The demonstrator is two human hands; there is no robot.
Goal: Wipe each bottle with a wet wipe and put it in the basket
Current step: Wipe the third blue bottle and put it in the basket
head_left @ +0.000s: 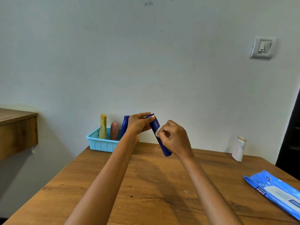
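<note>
Hands meet above the wooden table point(146, 184), just right of the light blue basket point(100, 143). The left hand point(139, 125) closes its fingers round the upper end of a tilted dark blue bottle point(159, 137); the right hand point(173, 138) pinches a wet wipe point(157, 133) against its side. Inside the basket stand yellow point(103, 126), reddish point(114, 131) and blue point(125, 125) bottles. Far right of it stand a white bottle point(238, 149) and a wipes pack point(276, 192).

A wooden table point(151, 189) with visible grain and a dull, scuffed finish holds a pale blue perforated plastic basket point(101, 144) at the far left, a smooth matt white plastic bottle point(238, 149) at the far right, and a glossy blue plastic wipes pack point(279, 190) at the near right.
</note>
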